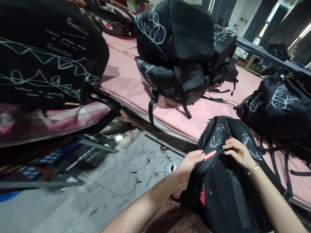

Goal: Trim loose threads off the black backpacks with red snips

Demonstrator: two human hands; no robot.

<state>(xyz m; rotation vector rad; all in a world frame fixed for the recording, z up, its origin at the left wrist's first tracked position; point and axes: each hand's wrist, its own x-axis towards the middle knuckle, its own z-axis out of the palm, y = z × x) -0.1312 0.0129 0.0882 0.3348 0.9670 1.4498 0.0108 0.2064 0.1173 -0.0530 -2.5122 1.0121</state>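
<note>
A black backpack (225, 191) with white line drawings on its shoulder straps rests in front of me, its upper part against the table edge. My left hand (191, 161) pinches the strap near a small red-and-white label (210, 155). Across from it, my right hand (239, 152), with a bracelet at the wrist, has its fingers closed on the black chest strap by its buckle (223, 149). The strap runs between both hands. Red lining shows at the backpack's left side.
Black backpacks (175, 35) are stacked on the pink table (121, 71), with another backpack (284, 106) at the right. A large black bag (48, 55) stands at the left. Thread scraps litter the grey floor (116, 184); a beige shoe (130, 137) shows under the table.
</note>
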